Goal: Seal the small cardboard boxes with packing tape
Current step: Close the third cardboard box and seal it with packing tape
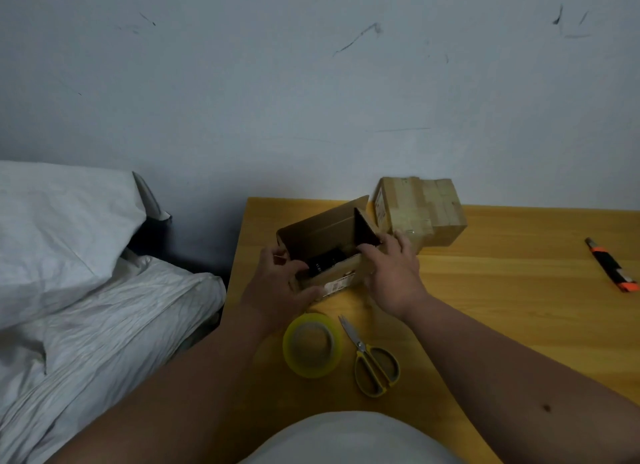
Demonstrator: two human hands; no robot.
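Behind the work was a pale grey wall with dark scuff marks, and below it a yellow-brown wooden table (502,290). I was watching from far, so I only report what the head view gave me.

On the table stood a small brown cardboard box with its top flaps open (325,252), near the left edge. Something black lay inside; I could not tell what. The left hand (280,283) gripped the box's left end, fingers curled over the rim w/ the thumb on the front side. The right hand (391,269) held the right end, fingers curled at the upright dark flap. Both hands were on the box, no tape in them.

A roll of yellow-green packing tape (311,344) lay flat just in front of the box, and yellow-handled scissors (370,359) beside it. Behind the box sat a stack of taped cardboard boxes (419,210), touching or almost touching it.

Risks, in my judgement: the flaps could spring up again before tape is applied, bc nothing holds them down yet. The box was close to the table edge, so a push to the left could slide it off.

An orange-black utility knife (611,267) lay well apart at right. Left of the table were crumpled white bags (86,273).
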